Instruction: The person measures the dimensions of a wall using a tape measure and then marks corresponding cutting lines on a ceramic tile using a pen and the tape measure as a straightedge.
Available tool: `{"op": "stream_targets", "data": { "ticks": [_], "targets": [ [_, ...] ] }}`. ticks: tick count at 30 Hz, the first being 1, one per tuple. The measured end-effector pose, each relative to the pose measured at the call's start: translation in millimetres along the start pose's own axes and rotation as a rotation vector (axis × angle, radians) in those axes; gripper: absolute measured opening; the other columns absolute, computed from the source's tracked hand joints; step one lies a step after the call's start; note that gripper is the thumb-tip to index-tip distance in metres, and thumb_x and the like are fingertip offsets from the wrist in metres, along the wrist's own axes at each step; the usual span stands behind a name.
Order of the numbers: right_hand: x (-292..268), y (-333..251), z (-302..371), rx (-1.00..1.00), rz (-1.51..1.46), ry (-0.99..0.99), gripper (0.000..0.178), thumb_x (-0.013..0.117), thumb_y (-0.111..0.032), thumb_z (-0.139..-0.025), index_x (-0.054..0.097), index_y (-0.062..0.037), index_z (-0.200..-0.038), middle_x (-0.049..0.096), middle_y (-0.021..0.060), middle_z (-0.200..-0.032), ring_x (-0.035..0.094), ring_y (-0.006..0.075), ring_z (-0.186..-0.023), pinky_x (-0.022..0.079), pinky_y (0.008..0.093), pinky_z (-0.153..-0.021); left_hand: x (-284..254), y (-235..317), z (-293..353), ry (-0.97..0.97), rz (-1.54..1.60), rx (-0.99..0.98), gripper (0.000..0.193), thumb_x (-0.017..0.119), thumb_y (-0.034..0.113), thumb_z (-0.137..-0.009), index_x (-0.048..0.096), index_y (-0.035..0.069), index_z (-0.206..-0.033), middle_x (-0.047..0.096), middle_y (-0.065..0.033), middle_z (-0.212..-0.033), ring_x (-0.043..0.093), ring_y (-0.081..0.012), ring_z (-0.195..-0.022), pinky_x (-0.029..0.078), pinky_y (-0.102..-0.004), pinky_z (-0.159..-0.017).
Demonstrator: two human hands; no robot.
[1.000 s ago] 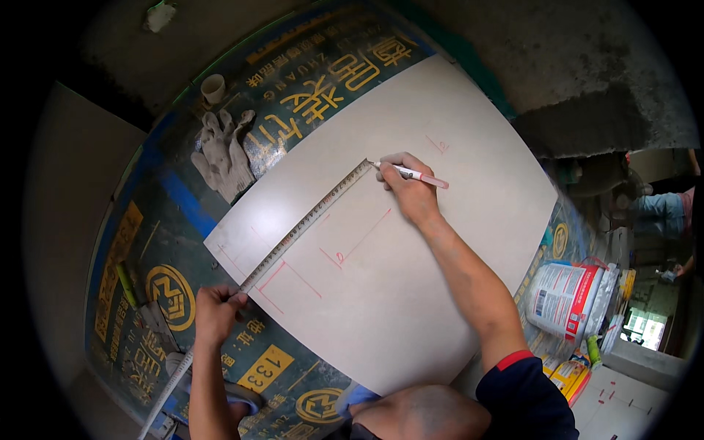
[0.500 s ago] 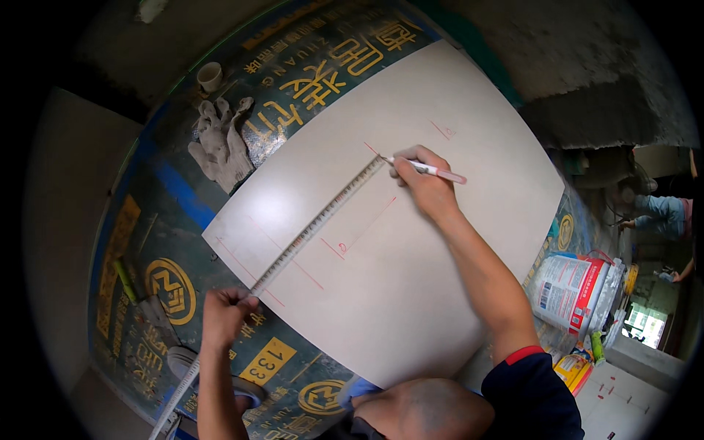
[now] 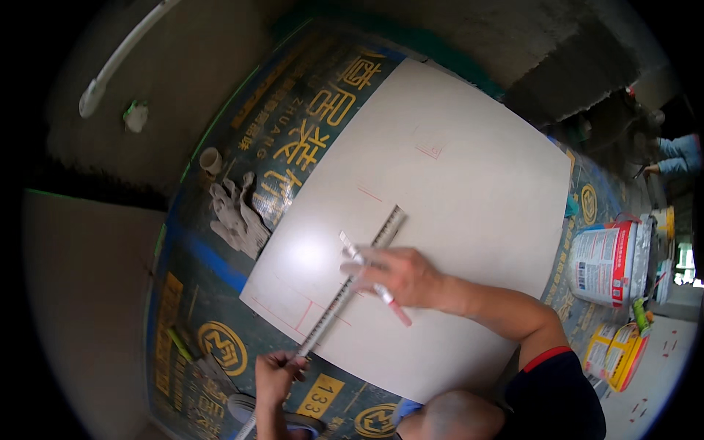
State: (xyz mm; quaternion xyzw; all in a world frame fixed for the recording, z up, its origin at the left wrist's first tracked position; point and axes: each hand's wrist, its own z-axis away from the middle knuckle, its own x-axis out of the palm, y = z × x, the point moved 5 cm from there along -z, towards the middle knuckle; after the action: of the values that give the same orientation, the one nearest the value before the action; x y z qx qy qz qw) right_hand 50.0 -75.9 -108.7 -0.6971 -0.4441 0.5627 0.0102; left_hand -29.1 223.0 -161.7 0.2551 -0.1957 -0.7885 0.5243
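A broad white board point(image 3: 477, 198), marked with thin red lines, lies on a dark green printed sheet point(image 3: 194, 312). Near the board's lower left edge my left hand point(image 3: 275, 375) is closed on a tape measure's blade point(image 3: 328, 317). The blade slants up and right across the board, and more of it shows below my left wrist. Over its middle is my right hand point(image 3: 403, 277), slightly blurred, with a white and red marker pen point(image 3: 396, 306) between its fingers. The pen lies crosswise to the blade. Part of the blade is hidden behind the right fingers.
A grey work glove point(image 3: 238, 220) and a paper cup point(image 3: 211, 160) sit left of the board. A green-handled scraper point(image 3: 198, 359) lies lower left. To the right stand a white bucket point(image 3: 603, 264) and a yellow tub point(image 3: 614, 356). Another person's sleeve point(image 3: 680, 152) shows far right.
My right hand has left the blade's far end and come left and nearer, over the blade's middle, with the pen turned. The blade has shifted on the board. The whole view has shifted too.
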Motion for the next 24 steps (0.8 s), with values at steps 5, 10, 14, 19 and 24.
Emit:
{"op": "stream_targets", "data": {
  "ticks": [5,10,14,19,24],
  "targets": [
    [20,-11,6,0.058,0.011,-0.064,0.016,0.066,-0.027,-0.085,0.062,-0.0120,-0.088,0.059,0.0057,-0.080,0.064,0.0239,-0.065,0.051,0.0343,-0.057,-1,22,22,0.030,0.021,0.034,0.011,0.070,0.001,-0.084,0.069,-0.009,-0.087,0.069,-0.0085,-0.073,0.063,-0.0121,-0.060,0.049,-0.0252,-0.058],
    [4,4,10,0.195,-0.073,-0.054,0.018,0.066,-0.029,-0.086,0.060,-0.0122,-0.085,0.059,0.0061,-0.075,0.065,0.0266,-0.067,0.052,0.0376,-0.059,2,91,89,0.391,-0.672,0.824,0.011,0.064,0.006,-0.088,0.065,0.000,-0.097,0.068,-0.0132,-0.089,0.067,-0.0257,-0.089,0.051,-0.0346,-0.081],
    [-13,18,5,0.275,-0.077,-0.037,0.019,0.067,-0.031,-0.085,0.061,-0.0127,-0.084,0.061,0.0053,-0.076,0.066,0.0268,-0.069,0.052,0.0384,-0.059,6,34,96,-0.198,-0.104,-0.075,0.026,0.065,0.019,-0.092,0.067,0.000,-0.109,0.071,-0.0084,-0.088,0.064,-0.0146,-0.084,0.050,-0.0281,-0.077],
    [-23,33,-8,0.289,-0.046,-0.002,0.021,0.072,-0.032,-0.082,0.065,-0.0118,-0.082,0.065,0.0065,-0.076,0.067,0.0269,-0.067,0.052,0.0375,-0.058,-25,-32,51,-0.077,0.697,0.104,0.050,0.067,0.023,-0.091,0.049,0.003,-0.132,0.061,-0.0150,-0.121,0.062,-0.0263,-0.102,0.049,-0.0387,-0.089],
    [-54,24,-24,0.356,-0.159,0.071,0.022,0.080,-0.025,-0.074,0.066,-0.0092,-0.079,0.065,0.0066,-0.073,0.065,0.0282,-0.064,0.051,0.0356,-0.056,-81,19,74,0.202,0.865,0.362,0.028,0.056,0.020,-0.098,0.057,0.000,-0.118,0.067,-0.0137,-0.103,0.066,-0.0318,-0.097,0.052,-0.0435,-0.088]
  ]
}}
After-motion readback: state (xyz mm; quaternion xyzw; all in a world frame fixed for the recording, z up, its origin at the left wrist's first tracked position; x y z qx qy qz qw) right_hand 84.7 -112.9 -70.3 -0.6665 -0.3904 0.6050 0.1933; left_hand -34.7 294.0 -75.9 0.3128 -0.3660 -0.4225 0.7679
